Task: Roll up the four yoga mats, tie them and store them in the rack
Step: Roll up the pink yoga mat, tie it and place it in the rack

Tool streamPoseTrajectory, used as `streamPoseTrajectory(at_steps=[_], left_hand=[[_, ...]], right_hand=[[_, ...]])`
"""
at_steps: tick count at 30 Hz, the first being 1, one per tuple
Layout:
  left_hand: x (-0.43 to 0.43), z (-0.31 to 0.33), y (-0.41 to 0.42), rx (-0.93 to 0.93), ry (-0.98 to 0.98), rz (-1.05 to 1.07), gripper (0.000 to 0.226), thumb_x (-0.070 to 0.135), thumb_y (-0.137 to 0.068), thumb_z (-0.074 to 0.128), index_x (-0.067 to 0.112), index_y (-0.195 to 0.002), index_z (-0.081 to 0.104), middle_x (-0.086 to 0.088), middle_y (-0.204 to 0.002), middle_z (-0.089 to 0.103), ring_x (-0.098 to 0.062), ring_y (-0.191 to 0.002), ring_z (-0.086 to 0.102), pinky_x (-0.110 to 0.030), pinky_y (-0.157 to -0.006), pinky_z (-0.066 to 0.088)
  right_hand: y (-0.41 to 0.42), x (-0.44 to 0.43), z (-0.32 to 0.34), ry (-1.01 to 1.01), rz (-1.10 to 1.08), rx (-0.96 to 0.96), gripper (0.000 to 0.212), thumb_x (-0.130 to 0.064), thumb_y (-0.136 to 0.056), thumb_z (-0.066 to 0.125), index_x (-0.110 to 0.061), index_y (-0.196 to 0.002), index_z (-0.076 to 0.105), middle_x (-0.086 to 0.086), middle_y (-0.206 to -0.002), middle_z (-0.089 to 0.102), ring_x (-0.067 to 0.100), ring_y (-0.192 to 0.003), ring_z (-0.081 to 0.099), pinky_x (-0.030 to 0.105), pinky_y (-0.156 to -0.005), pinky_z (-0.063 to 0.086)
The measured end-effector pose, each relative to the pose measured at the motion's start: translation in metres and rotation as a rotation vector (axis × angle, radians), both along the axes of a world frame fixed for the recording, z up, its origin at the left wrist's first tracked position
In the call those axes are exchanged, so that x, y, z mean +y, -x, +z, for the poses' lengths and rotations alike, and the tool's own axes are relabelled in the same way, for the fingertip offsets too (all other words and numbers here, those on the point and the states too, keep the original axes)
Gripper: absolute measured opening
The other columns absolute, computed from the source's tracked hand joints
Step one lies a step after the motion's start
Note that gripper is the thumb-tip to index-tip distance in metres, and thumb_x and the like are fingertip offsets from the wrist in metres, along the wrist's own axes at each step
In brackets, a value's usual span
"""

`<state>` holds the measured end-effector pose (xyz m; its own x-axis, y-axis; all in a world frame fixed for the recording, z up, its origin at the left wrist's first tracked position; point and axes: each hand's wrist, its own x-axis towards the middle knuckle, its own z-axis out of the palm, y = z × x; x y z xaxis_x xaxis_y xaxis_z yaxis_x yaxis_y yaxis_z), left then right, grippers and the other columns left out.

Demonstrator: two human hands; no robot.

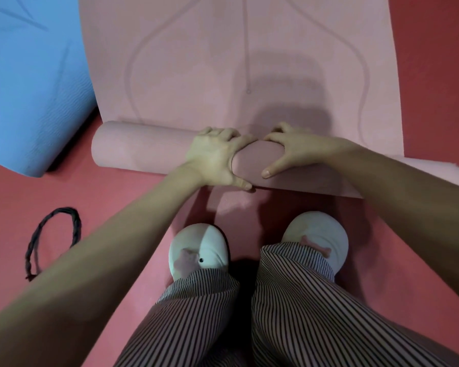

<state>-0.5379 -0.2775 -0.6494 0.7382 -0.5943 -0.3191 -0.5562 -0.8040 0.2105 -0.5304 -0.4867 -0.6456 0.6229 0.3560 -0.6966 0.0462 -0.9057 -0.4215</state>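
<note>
A pink yoga mat lies flat on the red floor, stretching away from me. Its near end is wound into a thick roll lying crosswise in front of my feet. My left hand grips the roll near its middle, fingers curled over the top and thumb underneath. My right hand grips the roll right beside it, fingers over the far side and thumb on the near face. A black braided tie lies looped on the floor at the left, partly hidden by my left forearm.
A blue yoga mat lies unrolled at the left, its near edge close to the pink roll's left end. My feet in white slippers stand just behind the roll. Red floor shows at the right.
</note>
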Motion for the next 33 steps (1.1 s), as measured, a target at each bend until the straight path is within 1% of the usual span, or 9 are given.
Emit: streamPoseTrajectory(at_steps=[2, 8, 13, 18, 20, 22, 28, 30, 33], left_hand=[[-0.004, 0.006, -0.009, 0.080, -0.051, 0.003, 0.104, 0.083, -0.050, 0.066, 0.039, -0.140, 0.039, 0.000, -0.125, 0.058, -0.024, -0.113, 0.057, -0.033, -0.093, 0.038], [-0.012, 0.016, -0.039, 0.294, -0.090, -0.002, 0.099, 0.079, -0.053, 0.067, 0.048, -0.140, 0.032, 0.002, -0.126, 0.058, -0.024, -0.116, 0.055, -0.034, -0.090, 0.041], [-0.013, 0.011, -0.039, 0.282, -0.123, -0.017, 0.103, 0.084, -0.050, 0.059, 0.044, -0.142, 0.032, -0.001, -0.125, 0.058, -0.026, -0.116, 0.054, -0.033, -0.087, 0.039], [-0.005, 0.002, -0.023, 0.051, 0.041, 0.006, 0.105, 0.087, -0.052, 0.038, 0.027, -0.138, 0.047, -0.004, -0.126, 0.058, -0.029, -0.115, 0.055, -0.038, -0.094, 0.039], [0.001, -0.009, -0.010, -0.152, 0.153, -0.003, 0.102, 0.084, -0.056, 0.045, 0.016, -0.132, 0.054, -0.011, -0.122, 0.060, -0.032, -0.110, 0.058, -0.043, -0.092, 0.041], [0.002, -0.015, -0.003, -0.259, 0.094, -0.027, 0.109, 0.085, -0.050, 0.058, 0.015, -0.133, 0.052, -0.013, -0.125, 0.058, -0.034, -0.111, 0.056, -0.046, -0.093, 0.040], [-0.003, -0.005, -0.014, -0.143, 0.003, 0.007, 0.113, 0.077, -0.041, 0.073, 0.023, -0.137, 0.047, -0.008, -0.122, 0.061, -0.033, -0.108, 0.058, -0.044, -0.091, 0.037], [-0.007, 0.001, -0.024, -0.046, -0.048, 0.016, 0.111, 0.077, -0.045, 0.073, 0.029, -0.140, 0.042, -0.004, -0.126, 0.059, -0.030, -0.113, 0.056, -0.041, -0.094, 0.036], [-0.013, 0.009, -0.040, 0.070, -0.133, 0.022, 0.107, 0.078, -0.048, 0.071, 0.036, -0.141, 0.036, 0.000, -0.129, 0.057, -0.028, -0.117, 0.054, -0.039, -0.098, 0.036]], right_hand=[[0.000, 0.002, 0.005, 0.047, 0.049, -0.137, 0.083, -0.062, -0.068, 0.069, -0.032, -0.139, 0.038, 0.001, -0.142, 0.031, 0.022, -0.133, 0.026, 0.037, -0.108, 0.017], [0.036, 0.014, 0.001, 0.126, -0.054, -0.400, 0.107, -0.069, -0.057, 0.073, -0.024, -0.144, 0.030, -0.002, -0.140, 0.042, 0.023, -0.126, 0.043, 0.036, -0.100, 0.029], [0.026, 0.014, 0.001, 0.128, -0.091, -0.371, 0.098, -0.072, -0.057, 0.068, -0.030, -0.138, 0.034, 0.000, -0.129, 0.051, 0.024, -0.120, 0.049, 0.038, -0.099, 0.033], [0.015, 0.011, 0.006, 0.116, -0.047, -0.268, 0.094, -0.072, -0.059, 0.067, -0.029, -0.137, 0.036, -0.002, -0.128, 0.053, 0.021, -0.119, 0.050, 0.036, -0.093, 0.037], [0.009, 0.008, 0.009, 0.085, -0.046, -0.244, 0.092, -0.070, -0.062, 0.068, -0.029, -0.138, 0.036, -0.004, -0.129, 0.054, 0.020, -0.118, 0.051, 0.033, -0.087, 0.037], [0.007, 0.006, 0.009, 0.064, -0.052, -0.228, 0.090, -0.068, -0.063, 0.069, -0.029, -0.137, 0.037, -0.004, -0.128, 0.054, 0.020, -0.116, 0.051, 0.032, -0.084, 0.037], [0.011, 0.007, 0.007, 0.036, -0.063, -0.337, 0.097, -0.062, -0.064, 0.072, -0.021, -0.143, 0.032, 0.001, -0.139, 0.039, 0.021, -0.128, 0.038, 0.035, -0.103, 0.028], [0.017, 0.008, 0.004, 0.038, -0.060, -0.463, 0.086, -0.058, -0.071, 0.068, -0.011, -0.138, 0.041, 0.008, -0.135, 0.044, 0.025, -0.124, 0.043, 0.034, -0.101, 0.026], [0.037, 0.013, -0.007, 0.178, -0.036, -0.747, 0.082, -0.067, -0.074, 0.047, -0.001, -0.121, 0.058, 0.016, -0.114, 0.063, 0.033, -0.099, 0.062, 0.037, -0.086, 0.043]])
